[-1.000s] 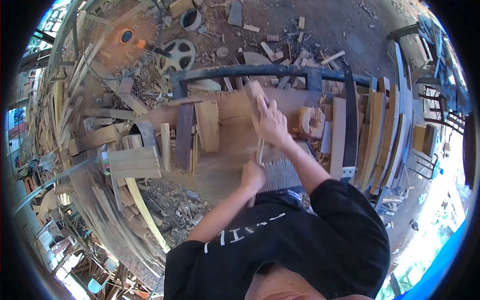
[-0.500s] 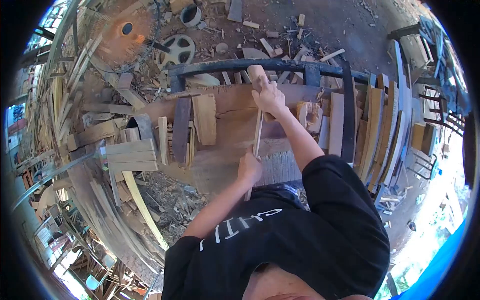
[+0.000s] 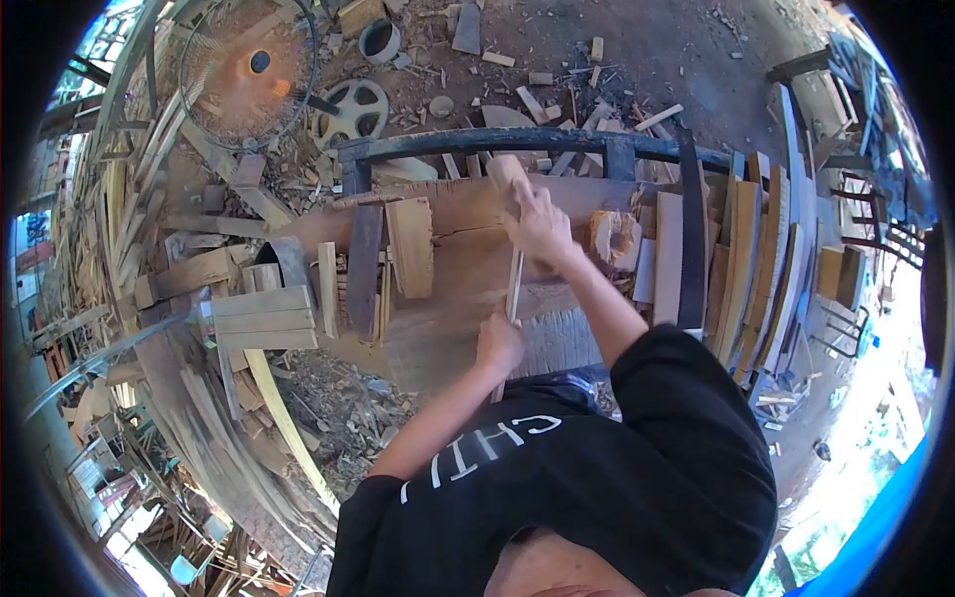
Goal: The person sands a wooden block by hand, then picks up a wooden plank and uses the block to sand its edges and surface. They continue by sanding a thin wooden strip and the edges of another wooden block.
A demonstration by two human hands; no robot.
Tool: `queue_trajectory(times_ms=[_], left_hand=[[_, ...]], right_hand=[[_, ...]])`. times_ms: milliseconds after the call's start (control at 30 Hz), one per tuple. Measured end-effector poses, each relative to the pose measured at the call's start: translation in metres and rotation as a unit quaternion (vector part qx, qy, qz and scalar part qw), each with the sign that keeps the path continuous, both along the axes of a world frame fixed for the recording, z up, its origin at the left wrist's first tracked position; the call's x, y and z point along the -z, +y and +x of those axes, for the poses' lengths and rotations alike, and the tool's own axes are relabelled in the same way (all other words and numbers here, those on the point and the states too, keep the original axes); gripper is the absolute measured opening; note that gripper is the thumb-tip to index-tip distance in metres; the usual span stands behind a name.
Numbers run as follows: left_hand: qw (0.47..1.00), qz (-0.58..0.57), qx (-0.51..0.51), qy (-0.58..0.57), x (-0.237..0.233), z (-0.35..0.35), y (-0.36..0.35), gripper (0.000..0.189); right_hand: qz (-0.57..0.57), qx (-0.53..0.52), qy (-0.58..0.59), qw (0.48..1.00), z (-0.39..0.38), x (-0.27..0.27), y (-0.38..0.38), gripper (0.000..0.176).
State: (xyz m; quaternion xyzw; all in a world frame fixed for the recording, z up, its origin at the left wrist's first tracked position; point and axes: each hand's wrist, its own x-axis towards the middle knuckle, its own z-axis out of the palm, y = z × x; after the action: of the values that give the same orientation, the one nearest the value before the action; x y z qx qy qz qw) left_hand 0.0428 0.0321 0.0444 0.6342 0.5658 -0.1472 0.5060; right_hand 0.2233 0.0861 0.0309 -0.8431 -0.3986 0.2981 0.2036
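Head view: right hand [image 3: 542, 231] clasps block [image 3: 507, 171], left hand [image 3: 497, 343] clasps strip [image 3: 514, 284] (bucket [image 3: 395, 42] contents unclear).

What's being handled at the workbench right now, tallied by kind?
Hands: 2, the left hand and the right hand
Strips: 1, the thin wooden strip, gripped by the left hand
Blocks: 1, the wooden block, gripped by the right hand
Total: 4

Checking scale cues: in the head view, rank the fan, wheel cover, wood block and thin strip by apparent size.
1. fan
2. wheel cover
3. wood block in the right hand and thin strip in the left hand: unsure, since the hands hide much of both.
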Motion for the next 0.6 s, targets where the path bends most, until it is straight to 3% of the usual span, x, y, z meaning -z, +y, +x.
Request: queue_trajectory(times_ms=[100,300,400,500,600], left_hand=[[1.000,0.007,0.006,0.017,-0.002,0.003,0.001,0.045],[1.000,-0.006,-0.026,-0.006,-0.004,0.001,0.001,0.044],[0.998,0.051,0.025,-0.006,0.002,-0.002,-0.001,0.045],[0.999,-0.041,-0.010,-0.007,-0.008,0.002,0.005,0.045],[0.999,-0.032,-0.005,0.017,-0.013,0.005,0.005,0.045]], right_hand=[[0.017,-0.012,-0.002,1.000,-0.018,0.000,-0.021,0.058],[0.037,0.012,-0.015,0.999,0.018,0.038,0.017,0.055],[0.005,-0.015,0.000,1.000,-0.013,-0.005,-0.009,0.058],[0.007,-0.014,0.012,1.000,-0.015,0.008,-0.015,0.061],[-0.005,0.011,0.004,1.000,0.021,0.029,0.024,0.057]])
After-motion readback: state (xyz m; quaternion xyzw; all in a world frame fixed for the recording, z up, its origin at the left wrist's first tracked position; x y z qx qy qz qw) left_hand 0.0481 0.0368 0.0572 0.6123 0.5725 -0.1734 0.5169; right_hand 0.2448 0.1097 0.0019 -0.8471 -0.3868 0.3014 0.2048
